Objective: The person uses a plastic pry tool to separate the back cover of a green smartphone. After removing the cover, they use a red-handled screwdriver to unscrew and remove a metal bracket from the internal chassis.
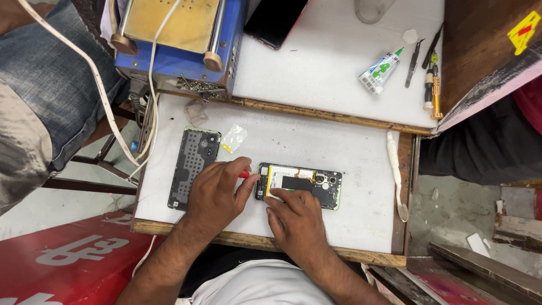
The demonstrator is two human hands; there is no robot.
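Note:
An opened phone [307, 182] lies on the small white work board [316, 147], its battery and circuit parts showing. My right hand [296, 217] rests its fingertips on the phone's near edge, pressing it down. My left hand [217, 195] is closed around a red-handled tool [244, 174] whose tip points at the phone's left end. The phone's removed dark back cover [193, 166] lies inner side up just left of my left hand, partly hidden by it.
A small clear plastic bag [234, 137] lies above the cover. On the far white table sit a glue tube [380, 70], tweezers [414, 62], screwdrivers [432, 85], a dark phone [276, 20] and a blue heating machine [175, 39]. A white cable [101, 96] hangs left.

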